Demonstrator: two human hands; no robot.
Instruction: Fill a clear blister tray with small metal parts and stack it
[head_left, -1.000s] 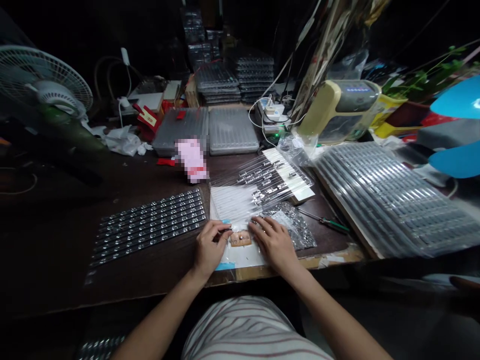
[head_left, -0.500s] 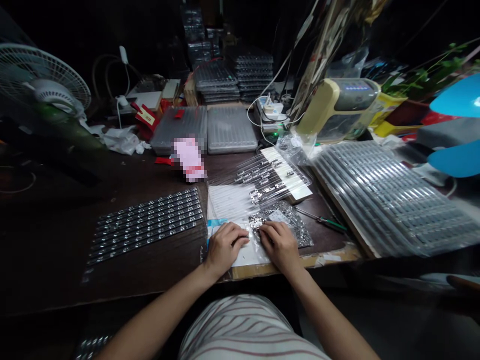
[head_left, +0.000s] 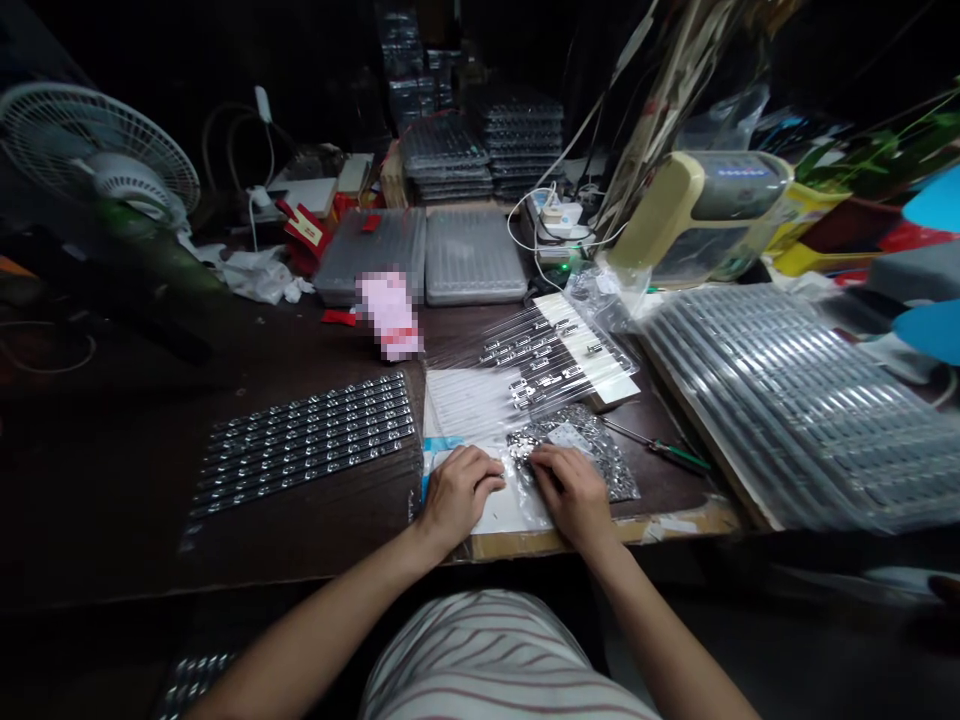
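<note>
Both hands rest at the near edge of the table (head_left: pixel 300 340), knuckles up, close together but not touching. The left hand (head_left: pixel 459 490) lies on a white sheet (head_left: pixel 469 405) with its fingers curled and the tips pressed down; whether they pinch anything underneath cannot be told. The sheet lies flat, its long axis running from the person's edge straight toward the back of the table. The right hand (head_left: pixel 574 492) has its fingers bent, the tips at the left end of a clear bag of small metal parts (head_left: pixel 592 450); whether a part is gripped is hidden. The bag lies flat just right of the sheet, its long axis roughly left to right. Beside it lies a green-handled screwdriver (head_left: pixel 660 447), shaft pointing up-left, handle to the right. To the left lies a dark tray of metal strips (head_left: pixel 300 440), its rows rising slightly toward the right.
</note>
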